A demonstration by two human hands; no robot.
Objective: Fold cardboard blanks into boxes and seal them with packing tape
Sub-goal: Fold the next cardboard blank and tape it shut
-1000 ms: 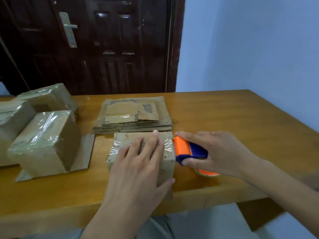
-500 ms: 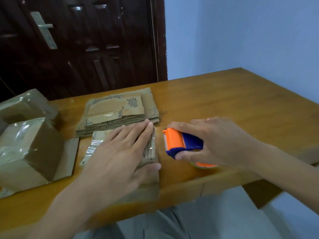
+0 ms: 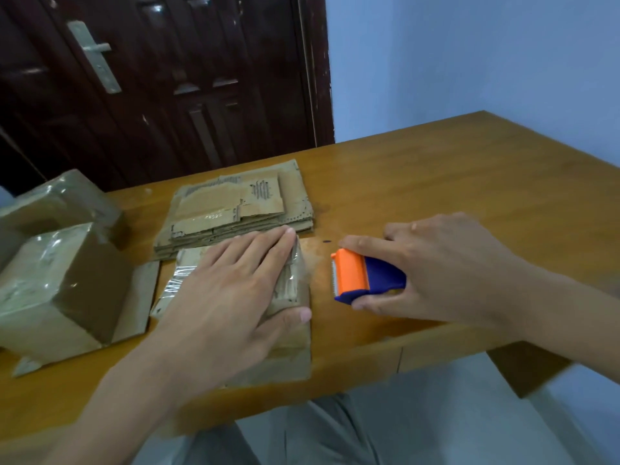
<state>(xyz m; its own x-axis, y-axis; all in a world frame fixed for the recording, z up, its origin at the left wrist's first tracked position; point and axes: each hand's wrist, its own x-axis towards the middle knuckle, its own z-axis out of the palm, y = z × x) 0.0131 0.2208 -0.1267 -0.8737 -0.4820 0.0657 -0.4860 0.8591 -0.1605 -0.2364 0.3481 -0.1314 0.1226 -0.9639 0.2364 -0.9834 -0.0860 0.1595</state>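
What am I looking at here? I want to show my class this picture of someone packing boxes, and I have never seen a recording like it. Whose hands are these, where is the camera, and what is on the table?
There is no machine. The camera sits on a person's head and looks down at their own two bare hands. The left hand lies flat, fingers straight, pressing on a small cardboard box with clear tape across its top. The right hand grips an orange and blue tape dispenser just right of that box, apart from it. On the wooden table there is also a stack of flat cardboard blanks behind the box, and finished taped boxes at the left. A dark door stands behind.
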